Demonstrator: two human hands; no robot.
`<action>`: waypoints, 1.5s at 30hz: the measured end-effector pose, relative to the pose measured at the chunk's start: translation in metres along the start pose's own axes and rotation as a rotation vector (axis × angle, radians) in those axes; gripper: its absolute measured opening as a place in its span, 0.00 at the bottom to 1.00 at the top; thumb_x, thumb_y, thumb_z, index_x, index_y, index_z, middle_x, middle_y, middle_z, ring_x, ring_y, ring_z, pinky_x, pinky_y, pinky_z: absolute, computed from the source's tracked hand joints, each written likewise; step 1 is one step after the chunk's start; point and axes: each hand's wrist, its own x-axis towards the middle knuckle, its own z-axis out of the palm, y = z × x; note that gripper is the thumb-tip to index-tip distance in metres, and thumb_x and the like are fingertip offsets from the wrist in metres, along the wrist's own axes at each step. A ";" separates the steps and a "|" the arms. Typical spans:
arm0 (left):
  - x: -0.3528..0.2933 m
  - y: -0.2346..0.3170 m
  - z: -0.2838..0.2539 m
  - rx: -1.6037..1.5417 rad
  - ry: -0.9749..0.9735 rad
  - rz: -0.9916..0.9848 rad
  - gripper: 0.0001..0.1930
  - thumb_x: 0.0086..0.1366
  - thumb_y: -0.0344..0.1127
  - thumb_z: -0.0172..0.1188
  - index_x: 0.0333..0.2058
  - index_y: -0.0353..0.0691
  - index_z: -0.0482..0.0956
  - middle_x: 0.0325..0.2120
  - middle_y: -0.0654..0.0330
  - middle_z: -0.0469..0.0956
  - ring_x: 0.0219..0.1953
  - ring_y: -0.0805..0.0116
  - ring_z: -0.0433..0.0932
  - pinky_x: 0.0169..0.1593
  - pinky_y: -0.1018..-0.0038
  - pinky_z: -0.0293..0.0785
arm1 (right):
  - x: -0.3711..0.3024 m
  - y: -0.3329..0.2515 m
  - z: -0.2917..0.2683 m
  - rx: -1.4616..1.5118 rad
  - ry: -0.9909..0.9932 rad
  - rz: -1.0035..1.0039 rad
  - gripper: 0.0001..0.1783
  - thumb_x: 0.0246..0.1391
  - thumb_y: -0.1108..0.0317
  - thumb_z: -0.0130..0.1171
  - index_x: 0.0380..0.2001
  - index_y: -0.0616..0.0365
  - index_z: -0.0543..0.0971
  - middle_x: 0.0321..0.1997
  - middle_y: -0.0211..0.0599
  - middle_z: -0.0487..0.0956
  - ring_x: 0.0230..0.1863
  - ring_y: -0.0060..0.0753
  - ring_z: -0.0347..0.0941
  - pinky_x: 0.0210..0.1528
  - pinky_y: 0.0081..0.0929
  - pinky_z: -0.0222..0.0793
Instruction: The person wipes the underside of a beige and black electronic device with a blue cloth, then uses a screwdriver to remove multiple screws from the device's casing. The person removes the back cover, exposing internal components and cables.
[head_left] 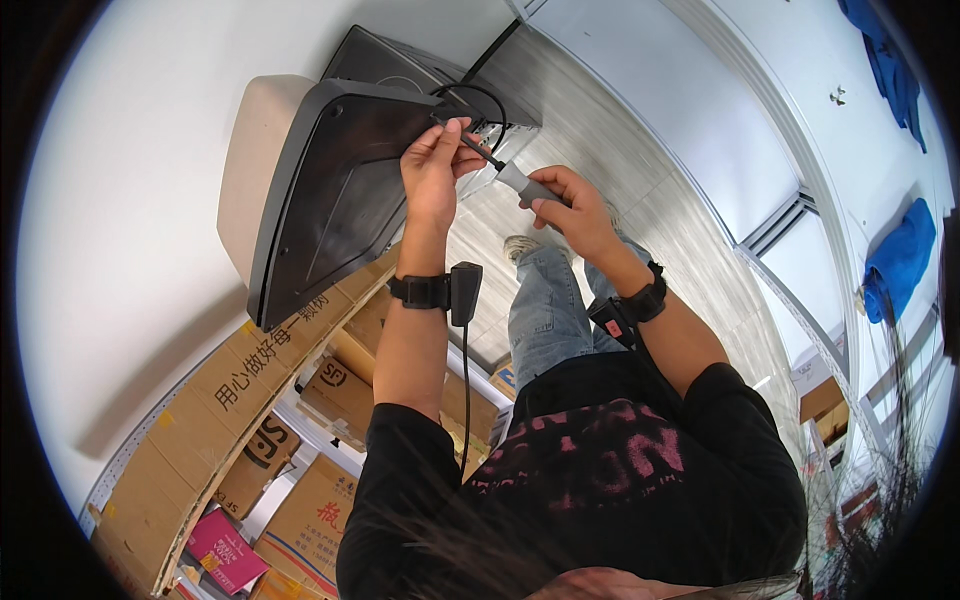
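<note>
My right hand [572, 208] is closed around the grey handle of a screwdriver [517, 180]. Its dark shaft points up and left toward a corner of a black panel [345, 185]. That panel is the flat face of a bulky device with a beige shell [255, 150], tilted on its side. At the panel's corner my left hand [435, 172] pinches near the front end of the shaft, thumb and fingers together. Whether it also holds a screw is too small to tell, and the tip is partly hidden by the fingers.
Behind the device stands a dark boxy unit [385, 60] with a black cable [485, 88]. Below is a cardboard sheet [215, 400], with several cartons [320, 520] on shelves beside it. White cabinets [660, 90] line the right, where a blue cloth [900, 260] hangs.
</note>
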 end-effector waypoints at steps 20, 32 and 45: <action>0.000 -0.001 0.002 0.010 0.009 0.013 0.15 0.65 0.41 0.57 0.38 0.32 0.77 0.25 0.58 0.78 0.25 0.70 0.80 0.29 0.79 0.78 | 0.001 -0.006 0.000 0.100 -0.034 0.040 0.15 0.55 0.75 0.52 0.46 0.67 0.71 0.36 0.39 0.78 0.29 0.19 0.72 0.29 0.18 0.69; 0.000 -0.001 -0.001 -0.014 -0.003 0.011 0.14 0.65 0.40 0.57 0.37 0.32 0.77 0.25 0.58 0.78 0.25 0.70 0.80 0.28 0.79 0.78 | 0.001 -0.004 0.000 0.097 -0.029 0.032 0.15 0.54 0.75 0.51 0.45 0.67 0.71 0.34 0.39 0.79 0.24 0.19 0.70 0.26 0.18 0.68; 0.000 -0.004 0.001 -0.011 0.027 0.015 0.14 0.65 0.41 0.57 0.36 0.32 0.77 0.25 0.59 0.78 0.24 0.71 0.79 0.28 0.80 0.77 | -0.003 -0.014 0.004 0.126 -0.042 0.118 0.15 0.56 0.70 0.50 0.45 0.65 0.71 0.33 0.39 0.80 0.20 0.20 0.71 0.22 0.17 0.66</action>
